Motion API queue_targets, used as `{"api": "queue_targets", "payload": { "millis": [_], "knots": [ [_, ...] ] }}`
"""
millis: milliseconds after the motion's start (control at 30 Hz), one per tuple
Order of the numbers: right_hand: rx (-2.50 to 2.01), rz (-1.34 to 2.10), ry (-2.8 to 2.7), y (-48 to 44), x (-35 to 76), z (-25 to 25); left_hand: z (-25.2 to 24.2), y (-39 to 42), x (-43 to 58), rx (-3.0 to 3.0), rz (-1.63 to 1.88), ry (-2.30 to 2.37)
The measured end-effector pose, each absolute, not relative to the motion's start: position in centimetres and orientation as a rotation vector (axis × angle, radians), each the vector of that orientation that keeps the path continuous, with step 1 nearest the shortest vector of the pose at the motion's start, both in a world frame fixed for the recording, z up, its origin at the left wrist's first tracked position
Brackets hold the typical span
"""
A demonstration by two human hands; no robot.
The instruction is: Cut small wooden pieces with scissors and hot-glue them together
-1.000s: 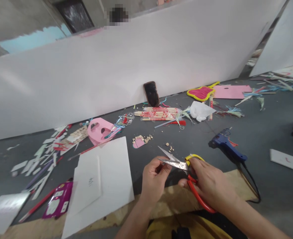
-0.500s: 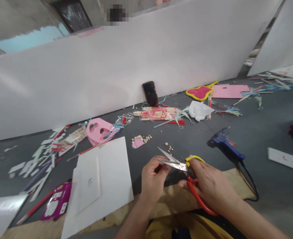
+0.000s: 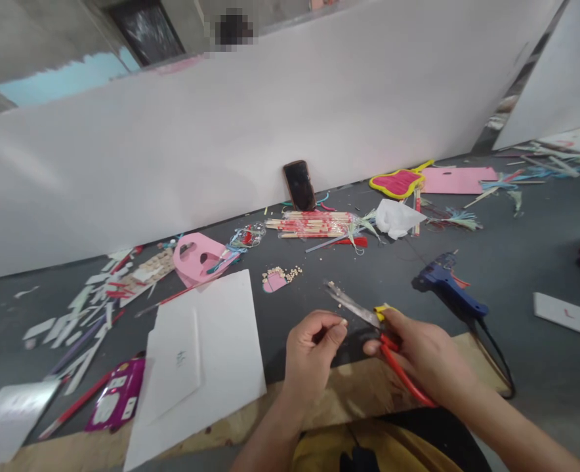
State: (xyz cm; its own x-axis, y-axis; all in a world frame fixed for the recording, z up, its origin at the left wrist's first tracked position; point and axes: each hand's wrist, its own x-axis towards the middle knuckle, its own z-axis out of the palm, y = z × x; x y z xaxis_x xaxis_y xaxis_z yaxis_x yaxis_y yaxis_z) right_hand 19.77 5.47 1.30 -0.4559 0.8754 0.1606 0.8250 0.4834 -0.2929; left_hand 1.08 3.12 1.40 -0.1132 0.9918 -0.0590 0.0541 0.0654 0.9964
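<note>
My right hand (image 3: 420, 344) is wrapped round scissors (image 3: 356, 309) with one yellow and one red handle. The blades are nearly together, pointing up and left over the dark table (image 3: 300, 314). Close by on the left, my left hand (image 3: 314, 344) is closed in a pinch, and a tiny pale piece (image 3: 343, 322) shows at its fingertips; the blades do not seem to touch it. Beyond the hands, small pale bits (image 3: 294, 271) are scattered about a pink rounded piece (image 3: 274, 282).
A blue glue gun (image 3: 452, 288) with a black cord lies at right. White sheets (image 3: 231, 341) cover the left front. Wrapped chopsticks (image 3: 319, 224) lie before a leaning phone (image 3: 300, 185). Behind stands a white partition (image 3: 221, 131). White scraps (image 3: 81, 308) and a pink mask-like cutout (image 3: 196, 259) are at left.
The scissor blades were spread and have come together, now slightly lower at the handles. The left hand has shifted a little right, and the tiny piece at its fingertips now shows.
</note>
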Motion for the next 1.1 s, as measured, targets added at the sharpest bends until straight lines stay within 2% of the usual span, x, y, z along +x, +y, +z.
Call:
{"api": "queue_targets", "payload": {
  "millis": [133, 567, 1100],
  "knots": [
    [-1.34, 0.413, -2.375, 5.5, 19.8, 1.8, 1.3, 3.2, 1.0, 1.096, 1.233, 1.282],
    [-1.327, 0.212, -2.541, 4.8, 20.2, 1.4, 0.7, 3.6, 0.2, 1.199, 1.276, 1.192],
    [-1.369, 0.319, -2.496, 4.4, 19.7, 1.8, 0.9, 3.3, 0.4, 1.137, 1.327, 1.211]
  ]
}}
